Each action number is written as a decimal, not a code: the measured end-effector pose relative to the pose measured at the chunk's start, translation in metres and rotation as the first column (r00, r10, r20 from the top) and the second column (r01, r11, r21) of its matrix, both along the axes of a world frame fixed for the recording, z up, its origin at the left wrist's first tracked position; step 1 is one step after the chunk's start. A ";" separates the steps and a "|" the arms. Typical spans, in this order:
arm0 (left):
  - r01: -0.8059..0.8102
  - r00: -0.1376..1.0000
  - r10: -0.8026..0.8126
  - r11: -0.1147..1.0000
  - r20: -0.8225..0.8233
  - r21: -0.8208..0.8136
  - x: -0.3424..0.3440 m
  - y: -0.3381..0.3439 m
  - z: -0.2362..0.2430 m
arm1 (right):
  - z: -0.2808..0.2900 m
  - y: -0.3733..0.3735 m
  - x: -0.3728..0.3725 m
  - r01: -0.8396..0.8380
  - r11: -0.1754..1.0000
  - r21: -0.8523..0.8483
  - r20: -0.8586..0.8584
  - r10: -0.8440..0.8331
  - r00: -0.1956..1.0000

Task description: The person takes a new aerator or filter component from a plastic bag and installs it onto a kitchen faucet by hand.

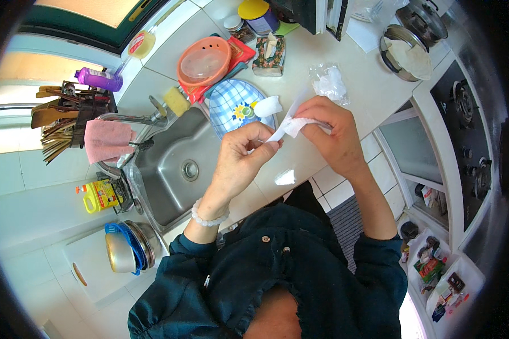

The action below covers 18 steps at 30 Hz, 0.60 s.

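Note:
My left hand point(240, 161), with a beaded bracelet at its wrist, pinches the near end of a long flat white strip point(296, 105) between thumb and fingers. I cannot make out what the strip is. My right hand point(333, 133) is closed on a crumpled white tissue point(293, 129) that lies against the strip. Both hands are above the counter's front part. Just beyond them a small white roll-shaped thing point(268, 106) lies on a blue checked oval tray point(227, 101). A crumpled clear plastic bag point(329, 83) lies beyond my right hand.
Left of my hands is a steel sink point(169, 195) with a faucet point(136, 118). An orange colander point(205, 59) and a tissue box point(269, 55) stand at the back. A small white scrap point(285, 177) lies near the counter's front edge. A gas stove point(464, 141) is at right.

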<state>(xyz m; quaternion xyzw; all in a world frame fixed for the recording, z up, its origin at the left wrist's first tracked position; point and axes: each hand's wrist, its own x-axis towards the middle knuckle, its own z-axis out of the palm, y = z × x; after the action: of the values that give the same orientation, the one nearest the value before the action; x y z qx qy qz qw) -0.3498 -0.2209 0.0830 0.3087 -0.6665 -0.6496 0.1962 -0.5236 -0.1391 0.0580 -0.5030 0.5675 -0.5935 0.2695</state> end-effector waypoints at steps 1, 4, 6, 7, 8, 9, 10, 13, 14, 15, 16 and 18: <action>0.008 1.000 -0.008 1.000 -0.018 0.026 0.003 0.000 0.002 | 0.005 0.000 0.001 -0.030 0.999 0.044 0.061 0.027 0.998; 0.053 0.995 -0.042 0.992 -0.093 0.114 0.011 -0.002 0.005 | 0.021 0.002 -0.001 -0.125 0.971 0.204 0.168 0.091 0.982; 0.110 0.983 -0.080 0.978 -0.166 0.180 0.015 -0.004 0.005 | 0.022 0.002 -0.003 -0.170 0.948 0.270 0.223 0.111 0.969; 0.113 0.982 -0.075 0.968 -0.173 0.222 0.017 -0.004 0.007 | 0.021 0.002 -0.005 -0.184 0.943 0.277 0.252 0.113 0.961; 0.116 0.981 -0.069 0.957 -0.180 0.265 0.018 -0.004 0.008 | 0.021 0.003 -0.004 -0.197 0.938 0.284 0.282 0.115 0.953; 0.117 0.981 -0.061 0.944 -0.186 0.308 0.020 -0.004 0.009 | 0.022 0.004 -0.002 -0.183 0.944 0.276 0.343 0.080 0.936; 0.125 0.979 -0.062 0.934 -0.192 0.334 0.021 -0.004 0.010 | 0.026 0.004 0.002 -0.168 0.948 0.269 0.403 0.047 0.914; 0.139 0.978 -0.063 0.910 -0.201 0.390 0.024 -0.004 0.011 | 0.020 0.004 0.006 -0.169 0.963 0.211 0.560 0.023 0.828; 0.139 0.978 -0.063 0.906 -0.198 0.399 0.025 -0.004 0.012 | 0.017 0.004 0.007 -0.176 0.967 0.185 0.606 0.029 0.795; 0.138 0.979 -0.061 0.902 -0.195 0.410 0.026 -0.004 0.012 | 0.017 0.005 0.008 -0.165 0.967 0.192 0.630 0.007 0.776; 0.147 0.978 -0.072 0.902 -0.194 0.406 0.026 -0.005 0.012 | 0.017 0.005 0.011 -0.154 0.968 0.200 0.653 -0.015 0.757; 0.164 0.977 -0.092 0.902 -0.194 0.398 0.028 -0.006 0.009 | 0.015 0.006 0.011 -0.169 0.966 0.198 0.698 -0.018 0.716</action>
<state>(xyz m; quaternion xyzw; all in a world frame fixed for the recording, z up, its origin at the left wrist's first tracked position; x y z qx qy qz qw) -0.3218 -0.2271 0.0919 0.2419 -0.5140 -0.8110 0.1399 -0.5121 -0.1326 0.0734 -0.2291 0.4734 -0.6513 0.5470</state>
